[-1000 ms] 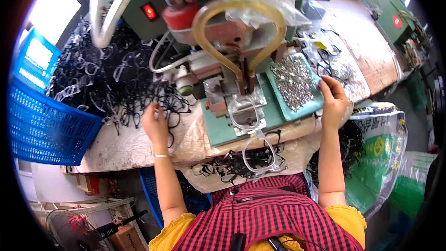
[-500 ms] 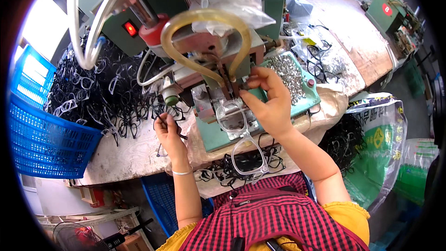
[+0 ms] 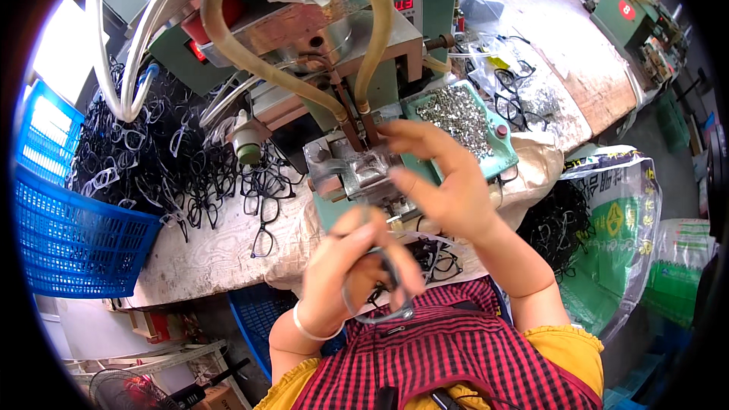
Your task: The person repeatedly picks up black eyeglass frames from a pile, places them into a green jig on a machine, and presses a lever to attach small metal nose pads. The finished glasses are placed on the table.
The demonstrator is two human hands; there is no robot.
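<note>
A worker at a bench-top green machine [image 3: 425, 7] lifts a grey spectacle frame [image 3: 380, 288] clear of the work surface, the left hand [image 3: 357, 266] closed around it with fingers curled over the rim, close above the red checked apron [image 3: 456, 357]. Half a second ago that hand was lower and further left, down at the edge of the heap of black frames [image 3: 152, 159] on the bench; it has since come up and inward with a frame in its grasp. The right hand [image 3: 440, 182], which a second ago rested out by the green tray of small metal parts [image 3: 456, 114], has swung in over the metal fixture [image 3: 357, 171] beneath the looped yellowish hoses [image 3: 296, 30]; its fingers are half-curled, thumb and forefinger drawn together near the copper-coloured tips, though whether they pinch one of the small parts cannot be told (the blur is too strong). Judged from these positions, both hands are converging on the fixture, frame in one and perhaps a part in the other. A blue basket [image 3: 68, 243] stands at the bench's left end.
</note>
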